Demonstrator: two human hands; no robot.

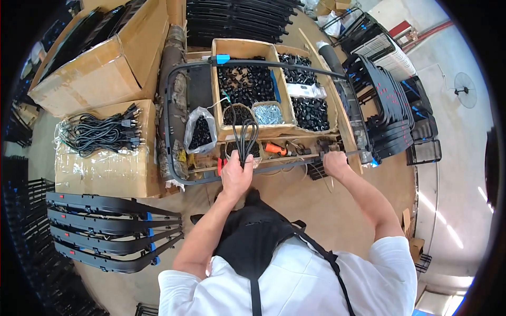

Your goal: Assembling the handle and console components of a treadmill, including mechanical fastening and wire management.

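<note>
On the workbench [197, 97], left hand [236, 176] grips looped cable [245, 138] above the near edge; right hand [336, 163] seems closed on the frame [263, 62]; slack loops could snag the tray [215, 84].

Smooth matt frame [167, 131], plastic-looking cable [244, 149], dull wooden tray [284, 129], shiny metal screws [268, 114]

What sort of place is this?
Probably a factory or workshop: a wooden tray holds small black parts and silvery fasteners, coiled black cables lie on a cardboard box, and matching black frames are stacked nearby.
</note>
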